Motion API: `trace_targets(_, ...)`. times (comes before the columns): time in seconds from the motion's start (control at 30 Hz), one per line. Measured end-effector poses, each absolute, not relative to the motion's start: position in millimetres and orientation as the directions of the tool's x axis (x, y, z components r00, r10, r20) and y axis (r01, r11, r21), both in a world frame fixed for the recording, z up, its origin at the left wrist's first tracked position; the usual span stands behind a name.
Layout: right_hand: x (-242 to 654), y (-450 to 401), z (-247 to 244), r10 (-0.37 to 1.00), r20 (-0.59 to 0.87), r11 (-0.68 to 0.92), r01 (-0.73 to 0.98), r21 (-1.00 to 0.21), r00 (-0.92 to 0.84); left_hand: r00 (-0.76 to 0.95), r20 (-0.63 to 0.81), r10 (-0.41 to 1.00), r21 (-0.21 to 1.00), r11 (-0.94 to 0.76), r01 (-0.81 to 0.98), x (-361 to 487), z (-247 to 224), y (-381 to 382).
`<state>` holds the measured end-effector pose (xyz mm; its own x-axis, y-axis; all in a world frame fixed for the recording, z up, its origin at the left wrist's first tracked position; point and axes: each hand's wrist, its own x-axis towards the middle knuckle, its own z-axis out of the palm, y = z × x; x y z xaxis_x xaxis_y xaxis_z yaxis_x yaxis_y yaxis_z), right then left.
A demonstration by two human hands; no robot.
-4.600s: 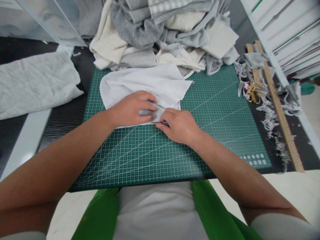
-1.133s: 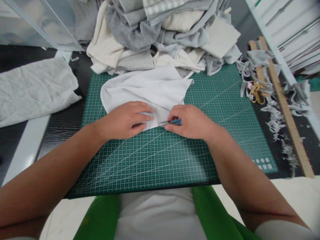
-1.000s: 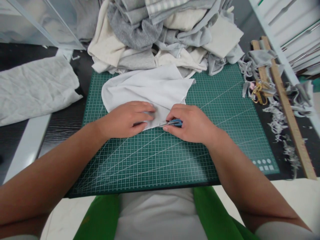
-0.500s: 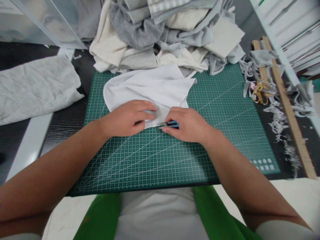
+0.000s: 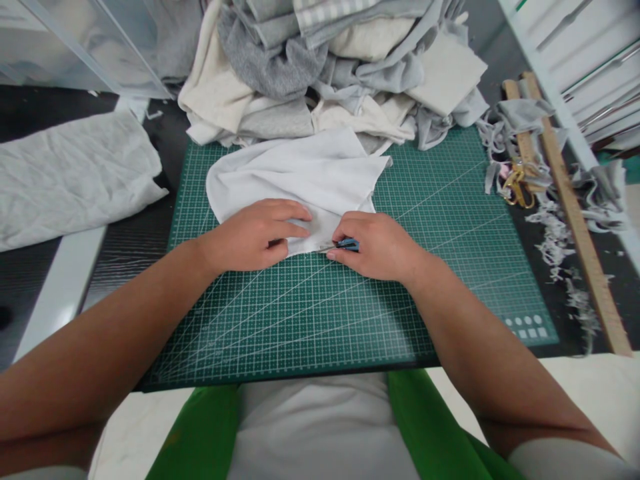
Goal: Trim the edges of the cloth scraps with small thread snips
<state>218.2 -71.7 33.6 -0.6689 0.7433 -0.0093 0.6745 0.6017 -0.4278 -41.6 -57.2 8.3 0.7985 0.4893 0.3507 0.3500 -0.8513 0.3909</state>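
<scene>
White cloth (image 5: 300, 167), edge at snips (image 5: 349, 245), wide mat (image 5: 310, 320)

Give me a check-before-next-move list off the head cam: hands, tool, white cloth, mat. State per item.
1. Left hand resting on the white cloth: ok.
2. Right hand gripping the blue-handled tool: ok.
3. Left hand apart from the tool's tip: ok, a gap shows between them.
4. Tip touching the cloth: cannot tell; it lies at the near edge, too small to judge contact.
5. Cloth smooth all over: not ok, folds run across its far part.
6. Green cutting mat under the near edge of the cloth: ok.
</scene>
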Motion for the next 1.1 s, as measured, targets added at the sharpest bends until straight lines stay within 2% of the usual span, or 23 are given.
trace_targets(0.4,217.8,-71.2,33.8,0.746,-0.013,0.593,0.672,-0.444,-0.666,0.795,0.350,0.495,0.405,-0.845,0.348,-42.1,7.0,-56.8)
trace_targets(1.1,217.2,-71.6,35.4,0.744,-0.045,0.605,0.701,-0.378,-0.666,0.792,0.347,0.502,0.417,-0.839,0.349,-42.0,7.0,-56.7)
